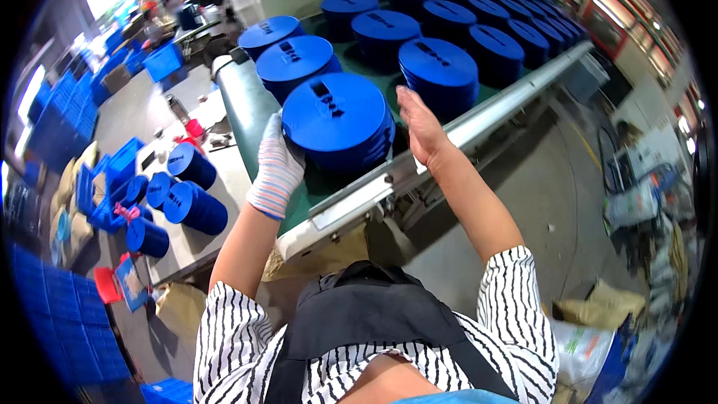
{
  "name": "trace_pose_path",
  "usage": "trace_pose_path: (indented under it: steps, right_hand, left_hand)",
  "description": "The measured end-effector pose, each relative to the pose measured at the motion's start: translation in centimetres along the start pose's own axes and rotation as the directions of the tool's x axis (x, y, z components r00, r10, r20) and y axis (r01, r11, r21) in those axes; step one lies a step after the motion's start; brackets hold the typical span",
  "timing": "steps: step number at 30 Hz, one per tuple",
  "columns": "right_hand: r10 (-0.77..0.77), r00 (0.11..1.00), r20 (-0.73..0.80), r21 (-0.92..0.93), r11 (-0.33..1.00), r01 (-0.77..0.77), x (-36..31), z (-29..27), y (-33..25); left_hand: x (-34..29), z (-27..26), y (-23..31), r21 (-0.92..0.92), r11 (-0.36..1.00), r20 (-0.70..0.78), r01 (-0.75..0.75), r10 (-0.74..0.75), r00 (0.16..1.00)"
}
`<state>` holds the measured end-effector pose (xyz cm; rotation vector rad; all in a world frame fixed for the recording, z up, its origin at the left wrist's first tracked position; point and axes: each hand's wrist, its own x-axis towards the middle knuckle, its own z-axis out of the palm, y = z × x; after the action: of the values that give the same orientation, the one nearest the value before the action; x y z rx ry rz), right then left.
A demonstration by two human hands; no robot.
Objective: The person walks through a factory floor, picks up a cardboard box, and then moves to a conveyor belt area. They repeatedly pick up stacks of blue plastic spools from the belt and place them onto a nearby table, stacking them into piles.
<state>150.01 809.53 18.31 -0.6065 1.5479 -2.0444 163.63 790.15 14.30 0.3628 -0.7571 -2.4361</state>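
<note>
A fat blue stack (333, 112) of round, flat discs sits at the near end of the green belt (250, 116), between the two grips. The left grip (280, 161), in a stripy knit glove, cups the stack's left side; nobody can tell how hard it holds, because some fingers are hidden. The bare right grip (421, 126) is open and let go, its hand flat, just beside the stack's right side. The stack stands up from the belt like a drum, its smooth, shiny top facing up with dark marks on it. More blue stacks (438, 63) stand farther along the belt. Left of the belt, a pale worktop (239, 179) carries smaller blue rolls (196, 206).
</note>
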Motion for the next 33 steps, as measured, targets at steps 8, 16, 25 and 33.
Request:
trace_pose_path:
  steps: [8,16,25,33]
  right_hand:
    - [0.109,0.971,0.215,0.081,0.988,-0.129,1.3,2.3,3.3]
    - [-0.587,0.764,0.268,0.016,0.796,0.606,3.5,-1.6,-5.9]
    - [-0.122,0.992,-0.039,-0.181,0.977,0.113,11.3,-11.4,-10.5]
    - [-0.241,0.968,0.068,-0.337,0.908,0.250,12.4,-15.4,-8.4]
  left_hand:
    - [-3.5,2.6,-0.1,0.034,0.994,-0.061,-0.107,0.109,0.992]
    - [-4.0,14.3,-1.1,-0.007,0.939,0.199,-0.345,0.339,0.919]
    - [9.8,18.0,-6.6,0.170,0.985,-0.054,0.010,-0.001,0.999]
    - [10.0,14.7,-10.1,0.297,0.924,-0.054,0.241,-0.236,0.970]
